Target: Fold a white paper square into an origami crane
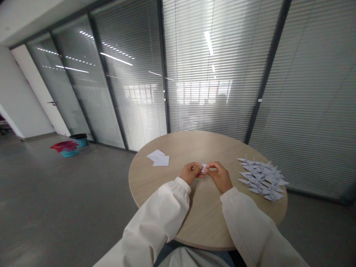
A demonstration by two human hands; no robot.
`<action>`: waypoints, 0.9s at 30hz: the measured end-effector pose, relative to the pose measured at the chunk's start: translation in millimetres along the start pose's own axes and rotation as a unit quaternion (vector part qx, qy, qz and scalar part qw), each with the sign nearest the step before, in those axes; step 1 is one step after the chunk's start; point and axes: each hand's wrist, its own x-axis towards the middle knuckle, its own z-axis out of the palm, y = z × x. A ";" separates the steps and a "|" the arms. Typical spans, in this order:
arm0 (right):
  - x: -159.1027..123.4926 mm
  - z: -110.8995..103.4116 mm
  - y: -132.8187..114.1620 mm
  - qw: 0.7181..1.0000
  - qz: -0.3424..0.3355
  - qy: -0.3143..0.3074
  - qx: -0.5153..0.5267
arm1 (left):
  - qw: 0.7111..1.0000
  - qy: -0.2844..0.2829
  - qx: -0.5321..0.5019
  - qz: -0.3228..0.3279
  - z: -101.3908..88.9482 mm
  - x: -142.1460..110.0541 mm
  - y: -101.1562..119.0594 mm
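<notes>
Between my two hands, over the middle of the round table, is a small folded piece of white paper (204, 168). My left hand (191, 171) pinches its left side, with the fingers curled beneath it. From the other side my right hand (219, 175) grips the paper's right edge between thumb and fingertips. The fingers cover much of the paper, so its exact folded shape is hard to make out. Several folded paper cranes (263, 178) lie in a dense cluster to the right of my right hand. To the left rest a few flat sheets of white paper (160, 160), overlapping.
The round wooden table (205, 218) stands close to a glass partition (211, 74) with blinds. On the floor at the left are a blue bin with a red liner (66, 148) and a blue bin with a black liner (80, 139). A white door (40, 89) is farther back.
</notes>
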 end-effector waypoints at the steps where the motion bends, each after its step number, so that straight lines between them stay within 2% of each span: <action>1: -0.1 -0.1 0.0 1.000 0.019 0.001 0.016 | 1.000 -0.004 -0.001 -0.001 -0.3 0.0 -0.2; 4: 0.3 -0.8 -0.9 0.995 0.063 -0.007 0.080 | 1.000 -0.007 -0.002 -0.004 -0.6 -0.1 -0.1; 9: 2.3 -1.8 -4.4 0.985 0.095 -0.015 0.141 | 1.000 -0.011 0.006 -0.008 0.0 -1.4 1.9; 16: 3.4 -4.4 -6.3 0.978 0.108 -0.016 0.177 | 1.000 -0.018 -0.001 0.015 0.0 -1.7 -0.8; 27: 4.0 -7.8 -5.6 0.971 0.121 -0.024 0.207 | 1.000 -0.001 -0.011 -0.003 -3.7 0.6 0.8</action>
